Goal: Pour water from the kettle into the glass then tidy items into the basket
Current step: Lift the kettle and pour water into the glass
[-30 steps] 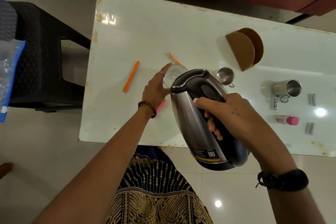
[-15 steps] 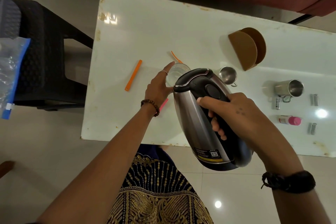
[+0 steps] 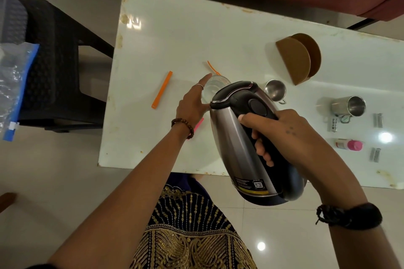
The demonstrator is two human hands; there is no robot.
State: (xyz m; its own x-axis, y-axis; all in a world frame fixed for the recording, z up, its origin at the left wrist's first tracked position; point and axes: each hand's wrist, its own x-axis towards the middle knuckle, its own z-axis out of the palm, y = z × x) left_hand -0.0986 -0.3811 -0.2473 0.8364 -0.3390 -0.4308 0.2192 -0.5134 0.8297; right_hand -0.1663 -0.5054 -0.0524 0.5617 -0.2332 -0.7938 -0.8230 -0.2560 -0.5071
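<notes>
My right hand (image 3: 282, 135) grips the black handle of a steel kettle (image 3: 238, 137), which is tilted with its lid end over a clear glass (image 3: 215, 87) on the white table (image 3: 175, 35). Wrapped around the near side of that glass is my left hand (image 3: 192, 102); the kettle hides the glass's right part. A brown basket (image 3: 299, 59) lies on its side at the back right of the table. No water stream can be made out.
An orange stick (image 3: 162, 90), a thin orange strip (image 3: 212, 67) and a pink item (image 3: 199, 124) lie near the glass. Two steel cups (image 3: 275, 90) (image 3: 349, 106), a pink-capped bottle (image 3: 349, 144) and batteries (image 3: 377, 120) sit right. A black chair (image 3: 50, 61) stands left.
The kettle has stayed tilted over the glass with both hands holding as before; only the view has shifted slightly.
</notes>
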